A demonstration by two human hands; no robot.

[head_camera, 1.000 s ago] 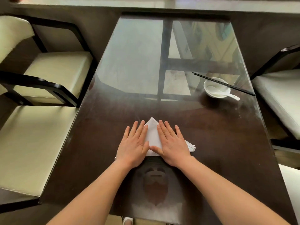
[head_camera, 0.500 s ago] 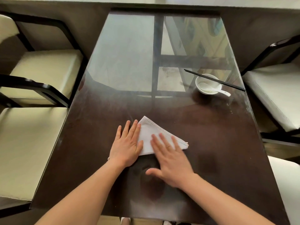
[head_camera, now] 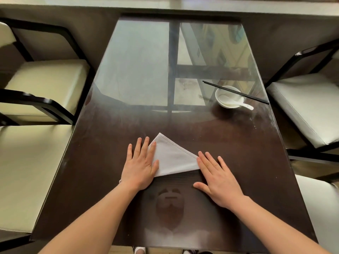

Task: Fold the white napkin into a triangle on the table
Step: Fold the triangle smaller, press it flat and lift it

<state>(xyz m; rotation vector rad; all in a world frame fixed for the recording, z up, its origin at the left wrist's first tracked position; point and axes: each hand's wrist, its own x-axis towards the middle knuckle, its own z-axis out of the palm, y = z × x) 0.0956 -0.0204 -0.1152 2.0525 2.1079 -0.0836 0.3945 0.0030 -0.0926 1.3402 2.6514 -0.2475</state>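
Both hands lay flat and open, palms down, gripping nothing. Nearest the camera, two bare forearms reached in from the bottom edge onto the dark glass-topped table (head_camera: 95,162). On the right, the right hand (head_camera: 219,178) pressed on the table with fingers spread, its fingertips touching the napkin's right corner. On the other side, the left hand (head_camera: 141,166) rested with fingers together over the left part of the white napkin (head_camera: 174,158), covering that corner. That napkin lay folded into a triangle between the two hands, flat on the table, its apex pointing away from the person and its long edge toward them. Farther off, toward the right edge of the table, stood a small white bowl (head_camera: 222,102) with a white spoon (head_camera: 236,103) lying in it, handle sticking out to the right. A pair of black chopsticks (head_camera: 236,92) rested across the bowl's rim. Cream-cushioned chairs (head_camera: 42,79) with dark frames flanked the table on both sides.
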